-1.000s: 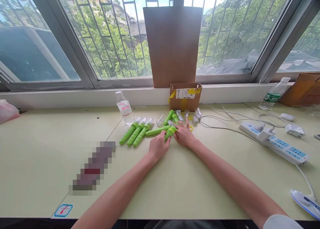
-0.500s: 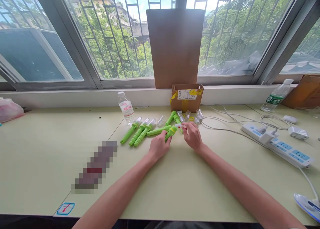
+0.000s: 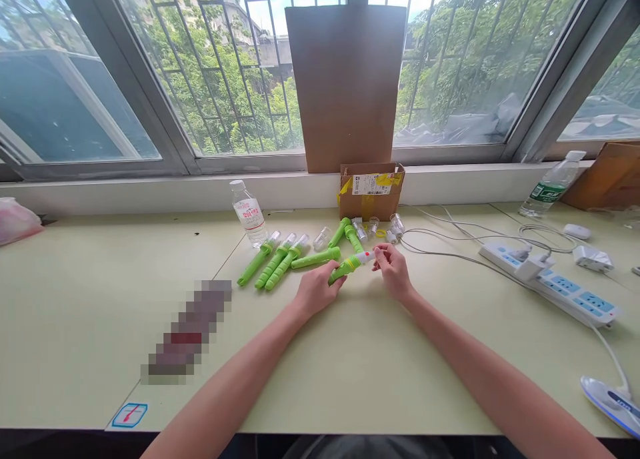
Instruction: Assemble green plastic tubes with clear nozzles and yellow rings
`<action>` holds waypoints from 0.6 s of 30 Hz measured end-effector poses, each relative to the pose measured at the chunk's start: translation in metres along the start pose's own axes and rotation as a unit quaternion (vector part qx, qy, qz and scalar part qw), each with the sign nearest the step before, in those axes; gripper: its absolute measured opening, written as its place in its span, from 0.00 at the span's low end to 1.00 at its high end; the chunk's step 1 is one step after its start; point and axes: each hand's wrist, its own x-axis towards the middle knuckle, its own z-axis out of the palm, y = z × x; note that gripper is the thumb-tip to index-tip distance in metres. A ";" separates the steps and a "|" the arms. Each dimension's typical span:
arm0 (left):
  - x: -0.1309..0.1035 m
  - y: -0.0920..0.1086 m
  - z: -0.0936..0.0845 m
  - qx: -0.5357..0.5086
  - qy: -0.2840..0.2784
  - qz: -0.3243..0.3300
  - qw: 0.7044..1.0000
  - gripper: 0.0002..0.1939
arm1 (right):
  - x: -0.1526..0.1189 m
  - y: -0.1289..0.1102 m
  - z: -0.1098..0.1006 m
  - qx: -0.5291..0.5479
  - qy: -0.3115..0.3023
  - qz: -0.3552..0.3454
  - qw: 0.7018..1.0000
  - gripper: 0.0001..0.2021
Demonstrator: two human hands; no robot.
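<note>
My left hand [image 3: 316, 291] is closed around a green ribbed plastic handle [image 3: 349, 266] with a yellow ring near its far end. At that end sits a white piece [image 3: 367, 256] with a red dot, in line with the handle. My right hand [image 3: 395, 273] pinches the white piece's outer tip between thumb and fingers. Beyond my left hand lies a loose green handle [image 3: 315, 257], and two more green handles rest behind it. To the left are three green sticks [image 3: 273, 265] with clear caps, side by side. A loose clear cap [image 3: 321, 239] lies near them.
At the back stands a cardboard box [image 3: 373, 195]; clear caps and a yellow ring [image 3: 381, 233] lie before it. A water bottle [image 3: 249, 215] stands at the back left. On the right are a power strip [image 3: 550, 282], cables and another bottle [image 3: 550, 185].
The handle has turned to lie flatter, pointing right. My right hand has shifted slightly right and down, and more of the white piece shows. The whole view has shifted slightly.
</note>
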 end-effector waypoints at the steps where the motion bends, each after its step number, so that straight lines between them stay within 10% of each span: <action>1: 0.000 -0.001 0.000 -0.004 0.001 0.005 1.000 0.12 | -0.001 -0.001 0.000 -0.001 -0.008 0.000 1.000 0.16; 18: -0.003 -0.007 -0.009 0.020 -0.014 0.078 0.997 0.09 | -0.006 -0.005 -0.006 -0.013 -0.125 0.035 0.991 0.16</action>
